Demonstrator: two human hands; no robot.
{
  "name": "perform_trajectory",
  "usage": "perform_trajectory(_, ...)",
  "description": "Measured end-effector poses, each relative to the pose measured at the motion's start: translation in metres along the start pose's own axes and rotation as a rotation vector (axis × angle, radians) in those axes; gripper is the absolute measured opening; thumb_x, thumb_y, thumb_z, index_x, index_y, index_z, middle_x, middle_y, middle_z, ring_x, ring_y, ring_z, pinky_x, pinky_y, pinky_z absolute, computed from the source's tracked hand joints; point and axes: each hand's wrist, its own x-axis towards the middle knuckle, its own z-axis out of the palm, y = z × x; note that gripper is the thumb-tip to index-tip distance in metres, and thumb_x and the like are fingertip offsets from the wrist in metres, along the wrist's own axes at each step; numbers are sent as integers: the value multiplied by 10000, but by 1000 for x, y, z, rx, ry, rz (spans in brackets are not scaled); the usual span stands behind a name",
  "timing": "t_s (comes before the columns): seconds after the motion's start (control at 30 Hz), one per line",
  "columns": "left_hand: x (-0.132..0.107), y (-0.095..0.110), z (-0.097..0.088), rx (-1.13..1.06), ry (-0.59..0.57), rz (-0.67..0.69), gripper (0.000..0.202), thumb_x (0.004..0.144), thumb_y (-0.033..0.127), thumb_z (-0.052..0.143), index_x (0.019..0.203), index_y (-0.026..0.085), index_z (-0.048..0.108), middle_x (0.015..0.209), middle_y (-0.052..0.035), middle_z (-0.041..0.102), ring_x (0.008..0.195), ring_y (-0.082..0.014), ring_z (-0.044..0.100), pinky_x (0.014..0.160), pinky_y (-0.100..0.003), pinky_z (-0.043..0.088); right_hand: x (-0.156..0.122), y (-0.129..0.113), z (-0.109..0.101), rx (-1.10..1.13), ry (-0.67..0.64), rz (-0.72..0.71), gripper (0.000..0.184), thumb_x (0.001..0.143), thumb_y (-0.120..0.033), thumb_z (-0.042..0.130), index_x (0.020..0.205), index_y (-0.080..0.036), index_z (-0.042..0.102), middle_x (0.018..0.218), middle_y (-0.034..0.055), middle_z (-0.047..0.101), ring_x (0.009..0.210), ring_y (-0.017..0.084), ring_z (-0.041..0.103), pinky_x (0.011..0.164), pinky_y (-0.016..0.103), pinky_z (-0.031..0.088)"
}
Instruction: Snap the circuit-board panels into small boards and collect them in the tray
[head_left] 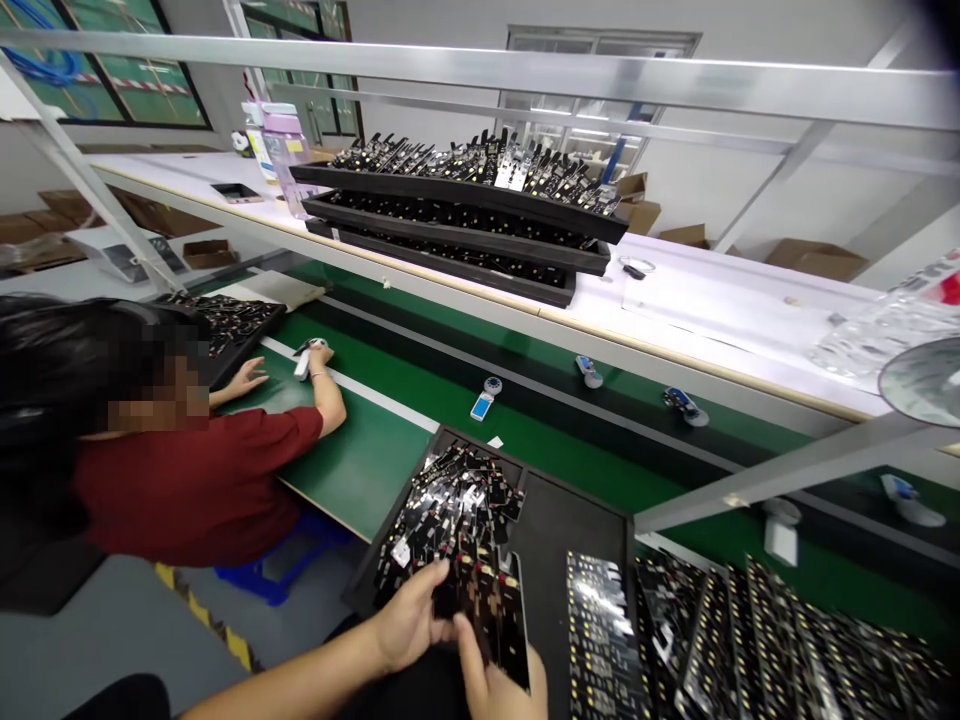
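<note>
The fingers of your left hand (412, 622) and right hand (504, 690) are gripping the dark board panel (491, 612), one hand on each side. You hold it up by the black tray (551, 505). Little boards (450, 500) lie in a messy heap just behind it. A long, shiny board sheet (602, 635) lies to its right.

Identified as electronics assembly workshop from green conveyor belt (420, 372) carrying small handheld devices (481, 405), stacked black trays (480, 192) of circuit boards (559, 182), co-worker (195, 490) seated alongside.
</note>
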Motion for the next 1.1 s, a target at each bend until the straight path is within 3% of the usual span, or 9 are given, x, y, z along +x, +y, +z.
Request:
perform_trajectory(0.13,-4,7,9,5,-93,165,471,641,153,810,1079,165,636,1021,-102,748,997,-293,679,941,-439,474,11,0,-14,203,14,24,280,872,-396,576,969,-189,737,897,95,763,824,237,731,731,261,587)
perform_trajectory(0.27,-4,10,11,6,-97,144,573,578,38,807,1097,178,611,1006,-90,748,1003,-292,673,988,-472,439,15,2,-16,338,-41,76,244,909,-323,538,878,-203,748,818,66,765,740,213,732,670,234,576)
perform_trajectory(0.4,2,6,5,99,-57,207,621,612,74,796,1173,205,564,1034,-69,729,999,-265,656,975,-446,441,7,6,-6,161,7,-1,240,911,-332,549,887,-195,745,820,79,755,753,203,725,686,221,555)
perform_trajectory(0.53,9,-1,1,277,71,323,472,613,102,788,1044,183,614,969,-36,723,958,-228,639,917,-350,452,-1,6,3,-124,17,-87,307,935,-321,504,775,-196,734,623,56,676,582,170,668,625,229,525)
perform_trajectory(0.67,9,-4,2,56,-1,126,381,649,133,698,1021,179,632,896,-34,739,883,-223,664,828,-336,483,3,3,5,8,-39,-25,332,961,-372,432,960,-186,707,807,90,726,753,195,706,692,237,525)
perform_trajectory(0.73,7,-4,2,-30,-7,67,382,649,136,708,1024,170,643,908,-51,750,885,-227,677,848,-350,488,6,2,3,29,-69,15,367,967,-403,384,941,-205,692,797,79,714,735,195,692,654,245,504)
perform_trajectory(0.87,10,-2,-2,-32,42,62,435,605,96,777,1022,149,666,982,-90,757,946,-261,685,911,-396,485,8,9,6,130,-122,141,425,963,-423,371,696,-207,622,627,32,623,591,168,607,576,242,434)
perform_trajectory(0.97,15,-5,-9,26,66,81,479,567,68,799,1023,145,672,1016,-98,754,982,-278,678,937,-405,478,6,20,14,227,-209,242,472,939,-498,408,644,-191,612,586,23,619,565,167,588,547,239,414)
perform_trajectory(1.1,24,-16,-22,180,160,183,539,551,104,833,1055,156,648,1033,-104,750,993,-289,671,951,-408,469,3,28,23,25,-339,243,485,945,-472,393,624,-186,619,573,46,640,530,167,582,513,250,357)
